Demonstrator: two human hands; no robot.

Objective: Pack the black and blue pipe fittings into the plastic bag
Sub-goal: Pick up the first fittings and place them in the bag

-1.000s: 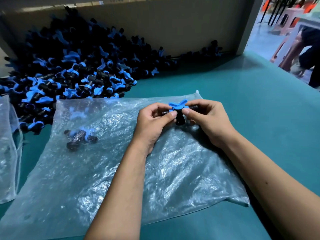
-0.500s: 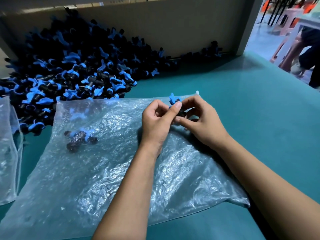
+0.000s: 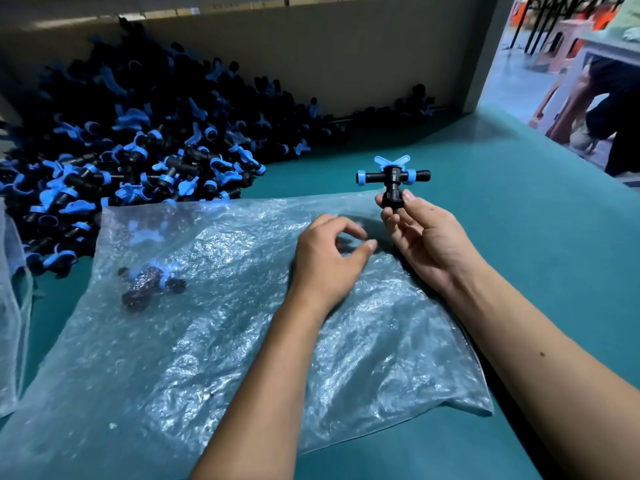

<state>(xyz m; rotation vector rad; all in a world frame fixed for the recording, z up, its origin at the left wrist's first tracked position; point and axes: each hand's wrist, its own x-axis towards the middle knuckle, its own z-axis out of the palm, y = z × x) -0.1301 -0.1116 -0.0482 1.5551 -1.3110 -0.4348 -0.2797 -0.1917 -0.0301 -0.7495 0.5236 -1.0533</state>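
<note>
No writing, label, brand mark, number or sign can be read anywhere in the head view. The fitting [image 3: 393,177] held up above the far edge of the bag [image 3: 242,341] shows only plain black and blue plastic, the bag itself is unprinted clear film, and the cardboard wall [image 3: 346,57] along the far edge of the table [image 3: 519,237] carries no legible print.

A factory packing bench: heaped pipe fittings [image 3: 138,157] against a cardboard wall [image 3: 346,57] on a teal table [image 3: 519,237].
</note>
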